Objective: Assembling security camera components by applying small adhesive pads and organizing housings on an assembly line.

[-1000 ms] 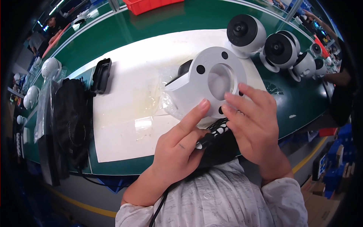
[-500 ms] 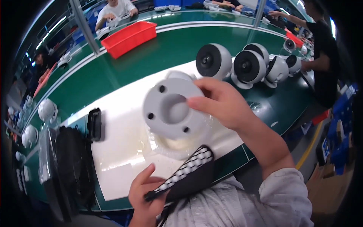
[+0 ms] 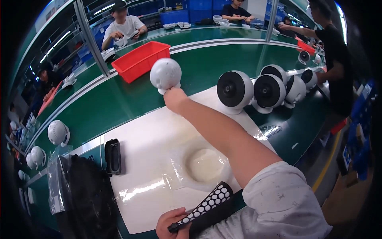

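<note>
My right hand (image 3: 175, 99) is stretched out over the far side of the work surface, closed round the foot of a white ball-shaped camera (image 3: 165, 73). The camera is upright, its rounded white back toward me, and my hand hides part of the foot. Low at the front, my left hand (image 3: 173, 224) is closed on the narrow end of a black tapered tool (image 3: 211, 201) with white dots along one side. Between my hands a round ring-shaped holder (image 3: 205, 165) under clear plastic lies on the white sheet (image 3: 139, 205).
Several white cameras with black fronts (image 3: 234, 89) stand at the right. A red bin (image 3: 141, 61) sits on the green belt. At the left are a black tray (image 3: 113, 157), a black bag (image 3: 89, 191) and more white cameras (image 3: 58, 132). Co-workers stand across and right.
My right hand has carried the camera away from me, from above the ring-shaped holder to the green belt, and turned it upright. My left hand still holds the dotted tool.
</note>
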The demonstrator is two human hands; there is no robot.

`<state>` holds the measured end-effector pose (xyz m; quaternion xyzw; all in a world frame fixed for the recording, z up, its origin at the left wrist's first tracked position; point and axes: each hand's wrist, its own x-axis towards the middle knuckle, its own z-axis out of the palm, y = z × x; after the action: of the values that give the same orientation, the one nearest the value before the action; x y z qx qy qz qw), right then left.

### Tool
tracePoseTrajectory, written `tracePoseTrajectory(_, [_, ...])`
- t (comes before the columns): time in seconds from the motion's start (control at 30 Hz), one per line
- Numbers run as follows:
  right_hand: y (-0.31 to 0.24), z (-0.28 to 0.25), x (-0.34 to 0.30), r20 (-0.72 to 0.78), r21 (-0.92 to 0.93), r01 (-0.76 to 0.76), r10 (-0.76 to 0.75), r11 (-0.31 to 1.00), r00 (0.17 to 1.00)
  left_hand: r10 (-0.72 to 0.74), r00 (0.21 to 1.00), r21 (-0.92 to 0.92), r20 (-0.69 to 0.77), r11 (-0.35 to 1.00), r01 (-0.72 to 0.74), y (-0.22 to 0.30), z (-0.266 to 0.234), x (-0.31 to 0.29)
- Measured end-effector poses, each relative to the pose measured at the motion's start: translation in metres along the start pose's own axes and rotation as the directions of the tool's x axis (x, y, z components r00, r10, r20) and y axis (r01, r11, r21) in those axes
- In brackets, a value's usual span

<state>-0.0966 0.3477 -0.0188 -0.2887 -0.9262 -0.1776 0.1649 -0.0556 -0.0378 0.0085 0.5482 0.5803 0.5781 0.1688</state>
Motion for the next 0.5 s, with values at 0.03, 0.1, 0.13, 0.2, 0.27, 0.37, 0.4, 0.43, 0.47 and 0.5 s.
tracePoseTrajectory(0.03, [-0.003,0.001,-0.001,0.201,0.039,-0.039,0.030,0.998,0.979,0.000,1.000,-0.002,0.000,1.000,0.000,-0.001,0.000,0.000])
tracePoseTrajectory(0.1, [0.005,0.001,-0.004,0.376,0.134,-0.108,0.050,0.985,0.925,-0.001,1.000,-0.003,0.004,1.000,0.001,-0.001,-0.001,0.000])
tracePoseTrajectory(0.13, [0.007,0.002,-0.012,0.277,0.220,-0.120,0.056,0.968,0.959,-0.010,1.000,0.013,-0.004,1.000,0.010,-0.001,-0.001,0.001])
tracePoseTrajectory(0.2, [0.015,-0.001,-0.034,0.175,0.303,-0.129,0.078,0.944,0.982,-0.038,0.999,-0.013,-0.026,0.999,0.038,-0.001,0.002,0.002])
tracePoseTrajectory(0.27, [0.018,-0.015,-0.063,0.167,0.650,-0.131,0.028,0.748,0.986,-0.034,0.999,0.002,-0.027,0.999,0.034,-0.003,0.003,0.002])
tracePoseTrajectory(0.37, [0.030,-0.068,-0.130,0.263,0.802,-0.279,0.106,0.529,0.959,0.012,1.000,0.004,-0.028,1.000,-0.011,-0.007,0.006,-0.002])
tracePoseTrajectory(0.4, [0.036,-0.074,-0.154,0.238,0.815,-0.302,0.189,0.494,0.953,-0.089,0.991,-0.055,-0.101,0.995,0.084,-0.007,0.010,-0.006])
tracePoseTrajectory(0.43, [0.042,-0.079,-0.176,0.185,0.704,-0.298,0.239,0.644,0.953,-0.195,0.966,-0.119,-0.168,0.977,0.176,-0.006,0.013,-0.010])
tracePoseTrajectory(0.47, [0.047,-0.081,-0.192,0.122,0.568,-0.296,0.277,0.768,0.953,-0.162,0.977,-0.068,-0.140,0.986,0.154,-0.005,0.010,-0.011])
tracePoseTrajectory(0.5, [0.054,-0.080,-0.203,0.124,0.569,-0.300,0.281,0.766,0.952,-0.163,0.977,-0.067,-0.135,0.986,0.155,-0.003,0.012,-0.010])
